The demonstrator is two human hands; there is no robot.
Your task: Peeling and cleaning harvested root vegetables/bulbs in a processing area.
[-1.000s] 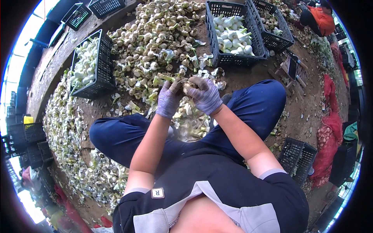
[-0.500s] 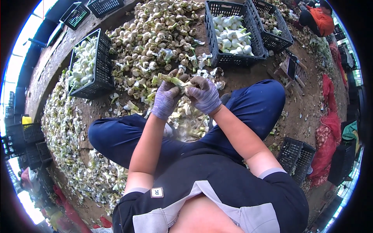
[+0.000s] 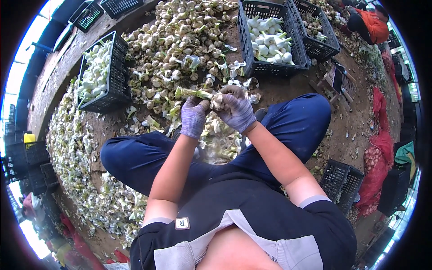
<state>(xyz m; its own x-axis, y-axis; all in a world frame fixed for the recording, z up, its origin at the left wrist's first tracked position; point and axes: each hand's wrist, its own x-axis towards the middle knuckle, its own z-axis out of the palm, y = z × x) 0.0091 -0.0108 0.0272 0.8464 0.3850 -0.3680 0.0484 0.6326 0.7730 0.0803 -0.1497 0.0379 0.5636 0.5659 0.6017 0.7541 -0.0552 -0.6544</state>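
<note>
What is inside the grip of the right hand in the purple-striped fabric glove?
The right hand holds a pale, roundish garlic bulb. Part of its left side shows; the gloved fingers cover its right side, so that part cannot be seen.

The left head-worn fisheye looks steeply down and slightly forward, taking in a wide circle. Nearest is the collar [image 3: 299,252] at six o'clock; farther out, the left grip [image 3: 194,117] and right grip [image 3: 236,110] sit just off centre, toward eleven and one.
</note>
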